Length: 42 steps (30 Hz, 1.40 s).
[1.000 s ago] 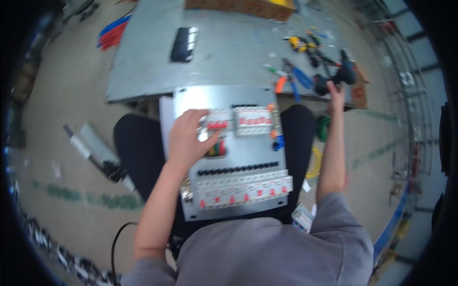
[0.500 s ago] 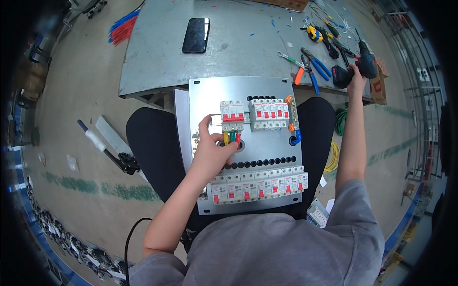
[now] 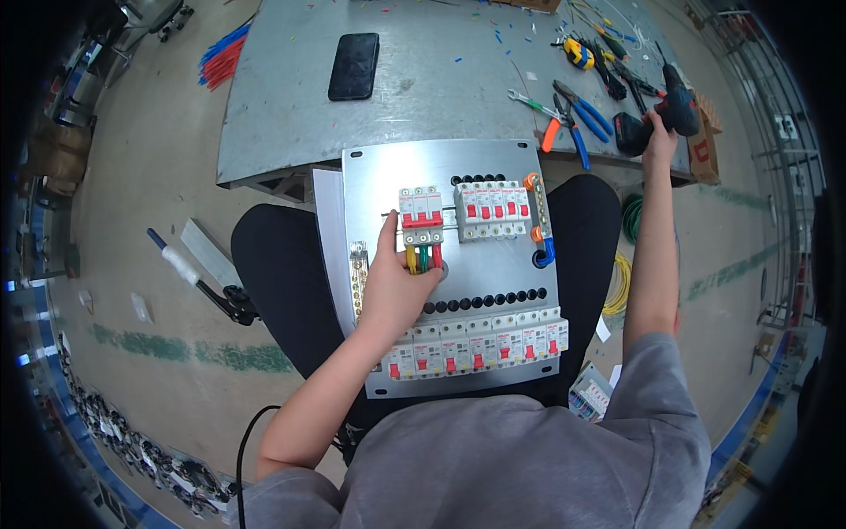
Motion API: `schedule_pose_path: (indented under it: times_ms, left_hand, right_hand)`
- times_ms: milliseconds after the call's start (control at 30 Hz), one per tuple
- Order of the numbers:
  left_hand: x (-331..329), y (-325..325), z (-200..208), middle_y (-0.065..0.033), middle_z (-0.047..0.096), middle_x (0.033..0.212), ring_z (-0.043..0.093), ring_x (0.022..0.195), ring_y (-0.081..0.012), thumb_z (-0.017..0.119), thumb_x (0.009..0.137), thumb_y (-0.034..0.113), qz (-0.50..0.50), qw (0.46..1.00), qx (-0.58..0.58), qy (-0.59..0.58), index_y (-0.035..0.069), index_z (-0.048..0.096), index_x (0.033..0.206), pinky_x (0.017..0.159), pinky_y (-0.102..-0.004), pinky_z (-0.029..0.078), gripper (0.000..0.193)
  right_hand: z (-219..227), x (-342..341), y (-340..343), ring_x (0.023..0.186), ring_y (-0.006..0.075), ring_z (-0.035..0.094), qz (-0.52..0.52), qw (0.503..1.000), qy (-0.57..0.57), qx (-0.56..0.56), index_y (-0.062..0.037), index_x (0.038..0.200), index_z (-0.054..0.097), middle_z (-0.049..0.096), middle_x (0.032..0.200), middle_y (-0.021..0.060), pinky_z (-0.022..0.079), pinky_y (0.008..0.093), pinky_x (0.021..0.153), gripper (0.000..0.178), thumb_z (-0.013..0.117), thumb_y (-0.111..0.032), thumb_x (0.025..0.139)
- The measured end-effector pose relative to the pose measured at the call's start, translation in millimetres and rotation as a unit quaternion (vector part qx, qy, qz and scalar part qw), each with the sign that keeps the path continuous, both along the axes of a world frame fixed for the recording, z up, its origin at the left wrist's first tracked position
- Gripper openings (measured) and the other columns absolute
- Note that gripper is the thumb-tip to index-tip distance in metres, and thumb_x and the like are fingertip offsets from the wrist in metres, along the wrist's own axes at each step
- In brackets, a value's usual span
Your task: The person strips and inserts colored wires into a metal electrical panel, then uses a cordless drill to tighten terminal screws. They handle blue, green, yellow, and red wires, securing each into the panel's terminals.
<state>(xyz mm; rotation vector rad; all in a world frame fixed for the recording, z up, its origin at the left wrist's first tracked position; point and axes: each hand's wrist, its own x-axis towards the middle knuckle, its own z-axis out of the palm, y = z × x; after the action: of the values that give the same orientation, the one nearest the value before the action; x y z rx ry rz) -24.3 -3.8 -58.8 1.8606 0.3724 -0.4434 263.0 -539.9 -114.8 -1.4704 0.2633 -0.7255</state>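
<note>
A metal mounting plate (image 3: 493, 273) rests across my lap against the table edge. Upper centre on it is a three-pole circuit breaker (image 3: 421, 212) with red toggles; yellow, green and red wires (image 3: 424, 257) come out of its lower end. My left hand (image 3: 401, 286) is closed around these wires, thumb by the red one, forefinger stretched up along the breaker's left side. Its other fingertips are hidden. At the far right, my right hand (image 3: 657, 143) grips a black cordless drill (image 3: 679, 113) at the table's edge, bit pointing away from me.
A second breaker group (image 3: 492, 212) and a lower breaker row (image 3: 478, 346) sit on the plate. On the table (image 3: 423, 97) are a phone (image 3: 353, 66), blue-handled pliers (image 3: 589, 119), an orange-handled tool (image 3: 552, 134) and a tape measure (image 3: 578, 53). Wire coils (image 3: 619, 284) lie on the floor, right.
The plate has shifted slightly left, and my left hand with it. My left forefinger is straighter beside the breaker. My right hand keeps the drill in nearly the same place.
</note>
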Motion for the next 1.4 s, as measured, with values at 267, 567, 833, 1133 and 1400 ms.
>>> schedule_pose_path:
  times_ms: [267, 567, 833, 1133, 1400]
  left_hand:
    - [2.7, 6.6, -6.3, -0.0165, 0.080, 0.109, 0.076, 0.104, -0.0198, 0.084, 0.084, -0.006, 0.086, 0.980, -0.166, 0.066, 0.002, 0.031, 0.161, 0.098, -0.0343, 0.058, 0.094]
    - [12.4, 6.4, 0.0, -0.0175, 0.079, 0.110, 0.077, 0.103, -0.0206, 0.085, 0.080, -0.010, 0.071, 0.983, -0.151, 0.075, -0.001, 0.032, 0.161, 0.098, -0.0353, 0.059, 0.098]
    - [6.8, 11.9, 1.4, -0.0155, 0.080, 0.108, 0.077, 0.102, -0.0195, 0.087, 0.078, -0.007, 0.070, 0.982, -0.159, 0.072, 0.001, 0.032, 0.163, 0.098, -0.0343, 0.058, 0.102]
    - [5.6, 15.3, -15.0, -0.0162, 0.079, 0.105, 0.077, 0.101, -0.0205, 0.087, 0.076, -0.008, 0.080, 0.973, -0.211, 0.041, 0.000, 0.032, 0.161, 0.096, -0.0353, 0.059, 0.101]
    - [5.2, 16.3, -17.2, -0.0153, 0.078, 0.102, 0.076, 0.098, -0.0199, 0.087, 0.075, -0.007, 0.055, 0.981, -0.182, 0.023, 0.000, 0.033, 0.159, 0.095, -0.0344, 0.058, 0.100]
  right_hand:
    - [-0.4, 2.1, -1.4, 0.084, 0.0187, 0.070, -0.010, 1.000, 0.010, -0.011, -0.0014, 0.112, 0.066, 0.071, 0.094, 0.0064, 0.056, 0.0335, 0.081, 0.026, 0.082, -0.007, 0.091]
    - [51.4, -18.9, 2.3, 0.068, 0.0208, 0.067, -0.005, 0.998, -0.004, -0.059, -0.0021, 0.104, 0.068, 0.067, 0.078, 0.0067, 0.058, 0.0364, 0.065, 0.018, 0.082, -0.007, 0.093]
    - [244.1, -158.4, 132.9, 0.056, 0.0149, 0.056, 0.279, 0.932, 0.147, -0.178, 0.0006, 0.116, 0.063, 0.057, 0.072, 0.0036, 0.045, 0.0275, 0.054, 0.031, 0.073, -0.024, 0.099]
    - [303.6, -216.5, 280.7, 0.093, 0.0110, 0.070, 0.455, 0.714, 0.345, -0.406, -0.0034, 0.107, 0.073, 0.076, 0.096, 0.0022, 0.058, 0.0319, 0.085, 0.033, 0.085, 0.005, 0.077]
    - [292.6, -209.3, 330.5, 0.092, 0.0170, 0.070, 0.493, 0.653, 0.326, -0.473, -0.0037, 0.116, 0.072, 0.077, 0.100, 0.0071, 0.056, 0.0347, 0.088, 0.036, 0.080, 0.004, 0.082]
